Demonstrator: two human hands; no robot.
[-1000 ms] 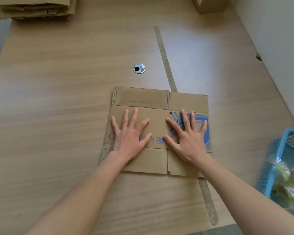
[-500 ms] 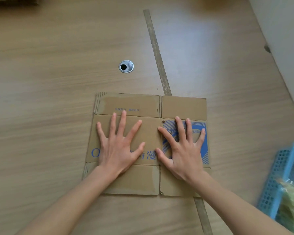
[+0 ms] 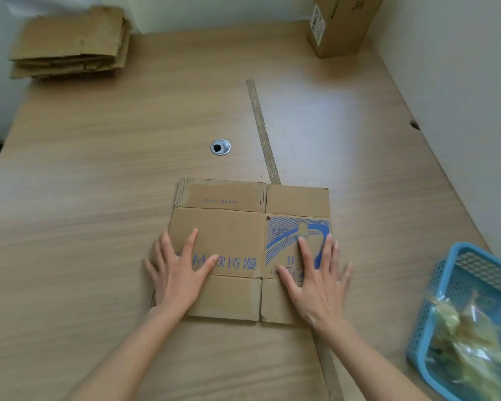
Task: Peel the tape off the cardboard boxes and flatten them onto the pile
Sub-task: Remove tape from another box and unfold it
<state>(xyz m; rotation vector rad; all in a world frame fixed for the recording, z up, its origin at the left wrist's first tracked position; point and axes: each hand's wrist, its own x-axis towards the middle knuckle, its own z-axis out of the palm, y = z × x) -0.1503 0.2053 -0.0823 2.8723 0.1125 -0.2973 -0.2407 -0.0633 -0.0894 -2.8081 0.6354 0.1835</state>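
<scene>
A flattened cardboard box (image 3: 235, 227) with blue print lies flat on the wooden table in front of me. My left hand (image 3: 180, 273) rests palm down on its left edge with fingers spread, partly off the cardboard. My right hand (image 3: 315, 282) lies flat on its right side over the blue print, fingers straight. A pile of flattened boxes (image 3: 70, 43) sits at the far left corner of the table. An upright sealed cardboard box (image 3: 339, 24) stands at the far right by the wall.
A blue plastic basket (image 3: 451, 273) holding crumpled tape sits at the right table edge. A strip (image 3: 262, 131) runs along the table under the box. A round metal grommet (image 3: 220, 147) is set in the tabletop. A wall bounds the right side.
Both hands have slid outward and toward me across the flattened box, from its middle to its left and right sides. My head has lifted, bringing the pile and upright box into view.
</scene>
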